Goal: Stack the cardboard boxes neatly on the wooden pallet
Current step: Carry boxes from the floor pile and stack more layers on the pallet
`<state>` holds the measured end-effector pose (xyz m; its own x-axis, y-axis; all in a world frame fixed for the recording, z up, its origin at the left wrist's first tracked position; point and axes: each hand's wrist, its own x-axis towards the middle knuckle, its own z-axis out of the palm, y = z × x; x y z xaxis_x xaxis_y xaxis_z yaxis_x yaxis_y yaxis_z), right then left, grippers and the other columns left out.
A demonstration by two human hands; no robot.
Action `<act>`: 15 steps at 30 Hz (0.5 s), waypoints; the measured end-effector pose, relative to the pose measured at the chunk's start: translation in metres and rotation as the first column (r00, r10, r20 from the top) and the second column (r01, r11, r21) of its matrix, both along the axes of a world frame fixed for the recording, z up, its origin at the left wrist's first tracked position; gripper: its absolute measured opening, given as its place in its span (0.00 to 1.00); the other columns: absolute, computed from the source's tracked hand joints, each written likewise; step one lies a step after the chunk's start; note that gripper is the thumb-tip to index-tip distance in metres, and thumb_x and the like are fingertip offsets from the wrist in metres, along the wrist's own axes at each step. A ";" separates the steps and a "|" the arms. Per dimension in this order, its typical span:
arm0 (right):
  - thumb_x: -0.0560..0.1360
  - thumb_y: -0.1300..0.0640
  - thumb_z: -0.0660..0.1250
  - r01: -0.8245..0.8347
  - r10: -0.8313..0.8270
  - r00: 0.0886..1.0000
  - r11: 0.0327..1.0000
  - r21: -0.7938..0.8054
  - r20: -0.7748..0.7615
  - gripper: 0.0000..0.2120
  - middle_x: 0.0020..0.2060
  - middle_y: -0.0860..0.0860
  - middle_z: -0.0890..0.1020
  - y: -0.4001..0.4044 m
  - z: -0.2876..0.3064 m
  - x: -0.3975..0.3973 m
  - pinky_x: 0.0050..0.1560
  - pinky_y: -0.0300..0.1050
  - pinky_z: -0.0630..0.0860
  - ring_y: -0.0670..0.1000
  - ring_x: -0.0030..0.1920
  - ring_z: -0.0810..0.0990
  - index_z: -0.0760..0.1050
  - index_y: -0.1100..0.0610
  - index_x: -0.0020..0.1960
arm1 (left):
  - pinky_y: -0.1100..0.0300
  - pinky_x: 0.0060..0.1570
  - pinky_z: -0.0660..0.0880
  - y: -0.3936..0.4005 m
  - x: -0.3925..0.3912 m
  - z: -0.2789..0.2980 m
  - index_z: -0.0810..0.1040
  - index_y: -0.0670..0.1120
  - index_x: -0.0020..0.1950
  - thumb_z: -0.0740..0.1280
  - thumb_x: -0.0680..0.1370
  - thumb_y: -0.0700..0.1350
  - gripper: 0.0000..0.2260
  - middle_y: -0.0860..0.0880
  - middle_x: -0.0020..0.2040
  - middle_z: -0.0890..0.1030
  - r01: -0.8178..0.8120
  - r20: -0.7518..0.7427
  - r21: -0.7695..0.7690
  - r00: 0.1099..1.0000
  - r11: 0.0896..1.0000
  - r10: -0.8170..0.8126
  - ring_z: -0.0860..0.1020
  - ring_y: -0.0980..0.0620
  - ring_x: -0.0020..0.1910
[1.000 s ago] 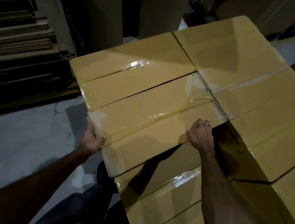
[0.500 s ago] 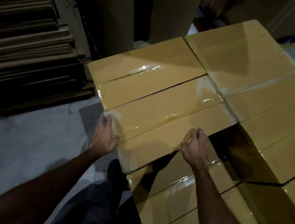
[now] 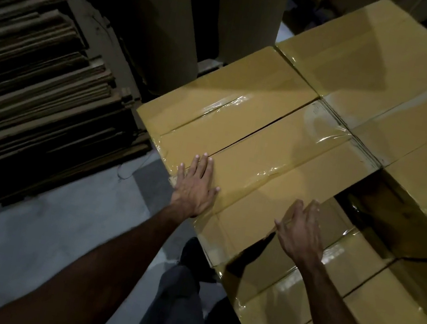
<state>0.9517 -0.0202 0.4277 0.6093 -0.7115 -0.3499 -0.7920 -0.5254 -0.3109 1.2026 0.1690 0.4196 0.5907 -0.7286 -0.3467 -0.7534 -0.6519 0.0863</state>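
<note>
- We have our left hand (image 3: 194, 185) lying flat, fingers straight, on the near left corner of the top cardboard box (image 3: 266, 177); it presses there and grips nothing.
- Our right hand (image 3: 300, 231) rests at the box's near edge with the fingers loosely spread; we cannot tell whether they hook over the edge or only touch it.
- The box sits in the upper layer of the stack, flush against the neighbouring box (image 3: 233, 105) behind it and close to the taller row of boxes (image 3: 392, 79) to its right. Its near end overhangs the lower-layer box (image 3: 304, 300) a little.
- The wooden pallet itself is hidden beneath the boxes.
- We judge the step in hand to be seating and squaring this box in its place.
- The next move, as we judge it, calls for an even push from both palms so the edges line up with the layer below, without skewing the box or crushing a taped corner.
- Flattened cardboard sheets (image 3: 35, 79) lie piled to our left on the grey floor (image 3: 21, 242).
</note>
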 end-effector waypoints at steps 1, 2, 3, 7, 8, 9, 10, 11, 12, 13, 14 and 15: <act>0.81 0.44 0.68 -0.002 0.002 1.000 1.000 -0.003 -0.009 0.39 0.82 0.69 0.49 0.001 0.001 0.001 0.76 0.67 0.62 0.69 0.82 0.52 0.54 0.60 0.82 | 0.33 0.81 0.44 -0.001 0.000 -0.002 0.36 0.43 0.85 0.44 0.86 0.65 0.37 0.43 0.84 0.34 -0.002 0.006 -0.001 1.000 1.000 0.002 0.36 0.42 0.84; 0.81 0.44 0.67 -0.003 0.003 1.000 1.000 0.000 -0.018 0.39 0.82 0.68 0.49 0.001 0.000 0.003 0.76 0.67 0.63 0.69 0.82 0.52 0.54 0.60 0.82 | 0.33 0.81 0.44 -0.001 0.001 -0.004 0.35 0.43 0.85 0.43 0.86 0.65 0.37 0.43 0.84 0.33 0.000 0.014 -0.001 1.000 1.000 0.000 0.36 0.42 0.84; 0.81 0.44 0.67 0.000 0.000 1.000 1.000 0.001 -0.026 0.39 0.82 0.68 0.49 0.002 0.001 0.004 0.75 0.67 0.64 0.69 0.81 0.53 0.54 0.60 0.82 | 0.33 0.81 0.43 -0.001 0.000 -0.005 0.34 0.43 0.84 0.43 0.86 0.64 0.37 0.43 0.84 0.33 -0.001 0.018 -0.001 1.000 1.000 0.001 0.35 0.42 0.83; 0.81 0.45 0.68 0.009 -0.010 0.998 1.000 -0.007 -0.057 0.39 0.82 0.69 0.50 0.002 0.003 0.006 0.74 0.68 0.64 0.69 0.81 0.55 0.55 0.60 0.81 | 0.33 0.81 0.43 -0.001 0.000 -0.008 0.34 0.42 0.84 0.41 0.85 0.64 0.36 0.43 0.84 0.33 -0.006 0.021 0.001 1.000 1.000 0.006 0.35 0.41 0.84; 0.80 0.46 0.69 0.013 -0.013 0.998 1.000 -0.009 -0.054 0.38 0.82 0.68 0.50 0.002 0.003 0.006 0.74 0.68 0.64 0.69 0.81 0.55 0.55 0.60 0.81 | 0.33 0.81 0.43 -0.001 -0.001 -0.008 0.35 0.42 0.84 0.41 0.85 0.64 0.36 0.43 0.84 0.34 -0.003 0.026 -0.001 1.000 1.000 0.003 0.35 0.42 0.84; 0.80 0.46 0.70 0.015 -0.015 0.999 1.000 -0.006 -0.048 0.38 0.81 0.68 0.51 0.002 0.004 0.007 0.74 0.69 0.64 0.69 0.81 0.55 0.56 0.60 0.81 | 0.32 0.81 0.43 -0.001 -0.001 -0.007 0.35 0.42 0.85 0.41 0.85 0.64 0.36 0.43 0.85 0.34 0.000 0.026 -0.003 1.000 1.000 0.000 0.35 0.42 0.84; 0.80 0.46 0.70 0.016 -0.016 0.999 1.000 -0.002 -0.046 0.38 0.81 0.68 0.51 0.002 0.005 0.007 0.74 0.69 0.64 0.69 0.81 0.54 0.56 0.60 0.80 | 0.33 0.81 0.43 -0.001 -0.001 -0.007 0.35 0.42 0.85 0.43 0.86 0.64 0.36 0.43 0.85 0.34 0.006 0.014 -0.008 1.000 1.000 -0.006 0.35 0.42 0.84; 0.80 0.46 0.70 0.013 -0.013 0.999 1.000 0.002 -0.048 0.38 0.81 0.68 0.51 0.002 0.005 0.006 0.74 0.69 0.64 0.69 0.81 0.55 0.57 0.60 0.80 | 0.33 0.81 0.43 -0.001 -0.001 -0.007 0.36 0.43 0.85 0.44 0.86 0.64 0.36 0.43 0.85 0.34 0.007 -0.001 -0.022 1.000 1.000 -0.007 0.35 0.42 0.84; 0.79 0.46 0.71 0.009 -0.009 0.999 1.000 0.003 -0.050 0.37 0.81 0.68 0.52 0.002 0.006 0.006 0.74 0.70 0.64 0.69 0.81 0.55 0.57 0.59 0.80 | 0.33 0.81 0.43 0.000 0.000 -0.008 0.37 0.43 0.85 0.45 0.86 0.64 0.36 0.44 0.85 0.35 0.000 -0.011 -0.052 1.000 0.999 -0.001 0.35 0.42 0.84; 0.79 0.45 0.71 0.007 -0.007 0.999 1.000 0.000 -0.052 0.37 0.81 0.68 0.53 0.002 0.007 0.004 0.74 0.71 0.65 0.70 0.80 0.56 0.58 0.59 0.80 | 0.34 0.81 0.42 0.003 -0.001 -0.010 0.37 0.43 0.85 0.47 0.86 0.63 0.36 0.44 0.85 0.35 -0.015 -0.018 -0.090 1.000 0.996 0.014 0.35 0.43 0.84; 0.79 0.45 0.70 -0.002 0.002 0.999 1.000 -0.012 -0.052 0.36 0.81 0.68 0.54 0.002 0.007 0.003 0.74 0.71 0.65 0.70 0.80 0.57 0.59 0.59 0.79 | 0.36 0.81 0.41 0.007 -0.003 -0.011 0.38 0.44 0.85 0.49 0.86 0.63 0.37 0.44 0.85 0.36 -0.058 -0.020 -0.139 0.998 0.989 0.055 0.35 0.44 0.84; 0.80 0.45 0.69 -0.019 0.017 0.998 0.999 -0.030 -0.054 0.35 0.80 0.67 0.56 0.003 0.008 0.002 0.74 0.72 0.65 0.69 0.80 0.57 0.61 0.58 0.79 | 0.38 0.82 0.39 0.011 -0.007 -0.013 0.39 0.43 0.86 0.51 0.86 0.62 0.37 0.44 0.85 0.36 -0.129 -0.028 -0.212 0.992 0.969 0.126 0.36 0.44 0.84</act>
